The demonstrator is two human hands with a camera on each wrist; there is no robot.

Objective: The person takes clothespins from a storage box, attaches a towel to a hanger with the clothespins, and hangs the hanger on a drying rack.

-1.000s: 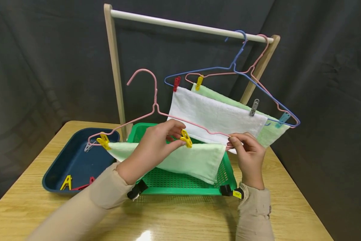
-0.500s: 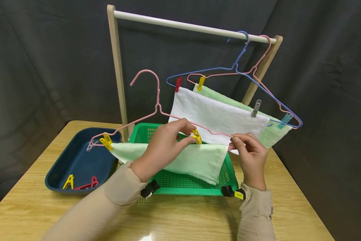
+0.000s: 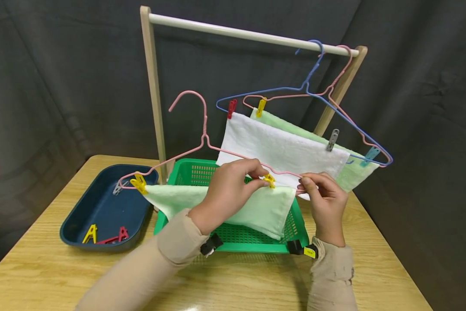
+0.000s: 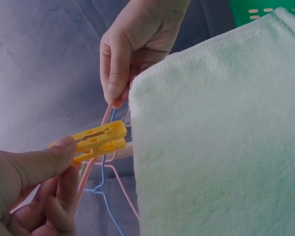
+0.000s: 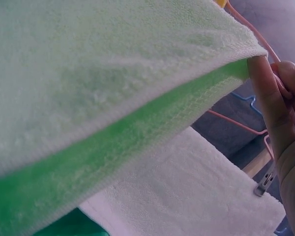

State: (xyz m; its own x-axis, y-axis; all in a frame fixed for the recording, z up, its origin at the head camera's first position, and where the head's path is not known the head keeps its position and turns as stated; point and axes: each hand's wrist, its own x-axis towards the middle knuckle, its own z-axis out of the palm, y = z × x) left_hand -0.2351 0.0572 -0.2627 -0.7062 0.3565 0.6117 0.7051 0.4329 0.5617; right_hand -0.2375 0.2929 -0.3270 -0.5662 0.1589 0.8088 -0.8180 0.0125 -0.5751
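A pale green towel (image 3: 269,209) is folded over the lower bar of a pink wire hanger (image 3: 178,154). My left hand (image 3: 233,188) pinches a yellow clothespin (image 4: 101,140) between thumb and fingers, just above the towel's top edge towards its right end. Around the hanger's right end, my right hand (image 3: 324,201) grips the pink wire beside the towel's corner; in the right wrist view one finger touches that corner. Another yellow clothespin (image 3: 138,183) clips the hanger's left end by the towel. Whether the held clothespin touches the towel I cannot tell.
Beneath the towel stands a green basket (image 3: 252,247). A dark blue tray (image 3: 67,233) at left holds several clothespins. Behind, a rack (image 3: 233,32) carries a blue hanger (image 3: 256,91) with a white towel (image 3: 283,147) and another pink hanger with a green towel.
My left hand has moved right along the towel's top edge with the yellow clothespin, towards my right hand. The right hand keeps its grip on the hanger, nearly still.
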